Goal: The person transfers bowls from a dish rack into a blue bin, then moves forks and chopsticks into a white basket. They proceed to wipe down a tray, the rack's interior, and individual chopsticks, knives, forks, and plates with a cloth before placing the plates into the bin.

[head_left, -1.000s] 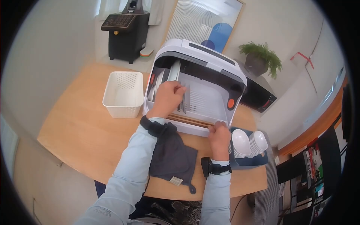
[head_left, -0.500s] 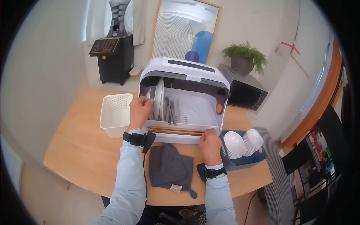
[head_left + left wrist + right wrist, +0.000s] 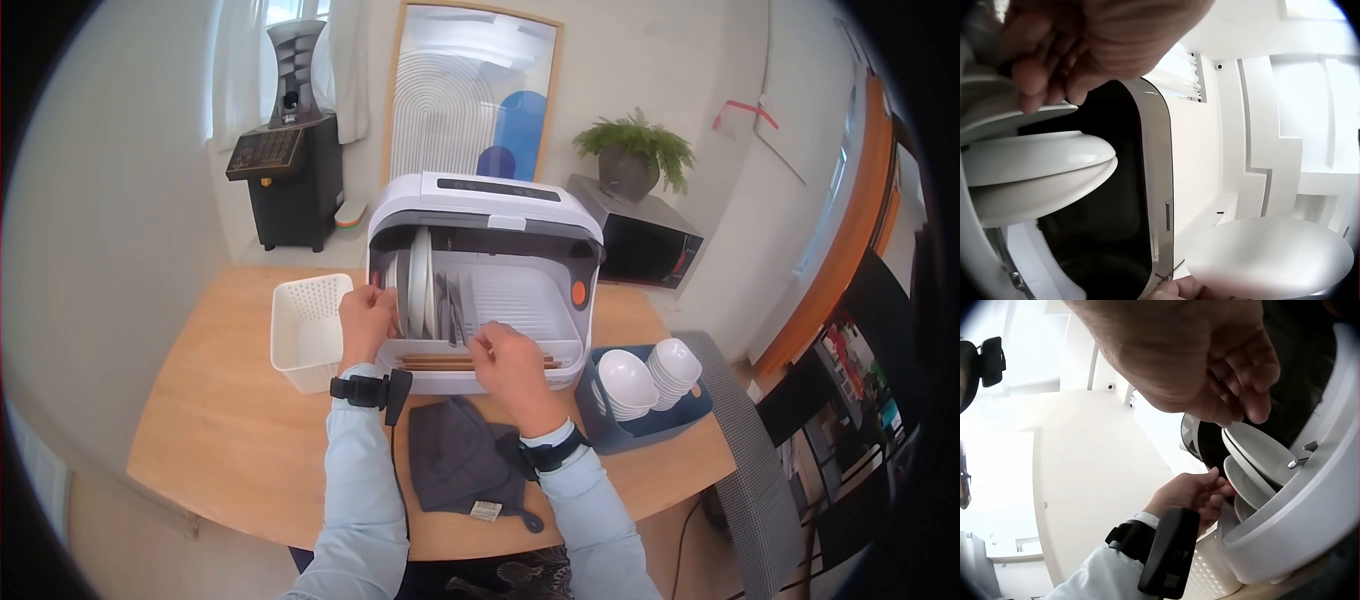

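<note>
A white dish cabinet (image 3: 583, 350) with its front open stands on the table, holding white plates (image 3: 421, 285) on edge at its left. My left hand (image 3: 368, 318) pinches the rim of a plate (image 3: 1047, 114) beside the cabinet's left wall, its fingers partly hiding that plate. In the right wrist view the left hand (image 3: 1194, 494) is low beside the stacked plates (image 3: 1260, 450). My right hand (image 3: 512, 365) hangs over the front ledge with loosely curled fingers and holds nothing. Wooden chopsticks (image 3: 440, 362) lie along that ledge, partly behind the right hand.
A white perforated basket (image 3: 310, 330) stands left of the cabinet. On the right, a blue bin (image 3: 650, 430) carries stacked white bowls (image 3: 630, 385). A dark grey cloth (image 3: 460, 460) lies in front. A microwave (image 3: 645, 245) with a potted plant (image 3: 630, 165) stands behind.
My left hand has shifted left to the outer plate. The right hand has left the right end of the chopsticks and moved left along the ledge. The head view has tilted up.
</note>
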{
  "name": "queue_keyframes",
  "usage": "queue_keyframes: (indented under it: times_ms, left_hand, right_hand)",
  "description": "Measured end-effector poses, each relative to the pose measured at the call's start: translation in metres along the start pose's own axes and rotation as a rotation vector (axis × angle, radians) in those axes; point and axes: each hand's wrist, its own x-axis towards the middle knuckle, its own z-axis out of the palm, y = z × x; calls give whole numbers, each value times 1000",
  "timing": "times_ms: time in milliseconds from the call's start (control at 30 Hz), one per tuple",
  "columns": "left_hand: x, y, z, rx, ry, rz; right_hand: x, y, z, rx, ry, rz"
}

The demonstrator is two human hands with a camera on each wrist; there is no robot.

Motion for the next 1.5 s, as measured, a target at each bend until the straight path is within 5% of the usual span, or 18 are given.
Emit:
queue_keyframes:
  times_ms: [167,500,667,867,967,1500]
  left_hand:
    - [7,-9,-8,-174,134,-20]
    - [9,-11,-13,-210,146,-58]
    - [10,-13,-13,-248,145,-66]
    - [9,-11,-14,-287,139,-73]
    - [7,-11,-13,-301,143,-81]
    - [8,-10,-16,-262,118,-84]
  right_hand:
    - [25,-33,40,241,-56,-147]
    - [57,-28,112,10,-170,87]
    - [50,-28,112,-34,-204,86]
    - [48,-44,102,-84,17,58]
    - [56,-40,104,-56,-105,39]
    - [57,-1,95,12,-27,169]
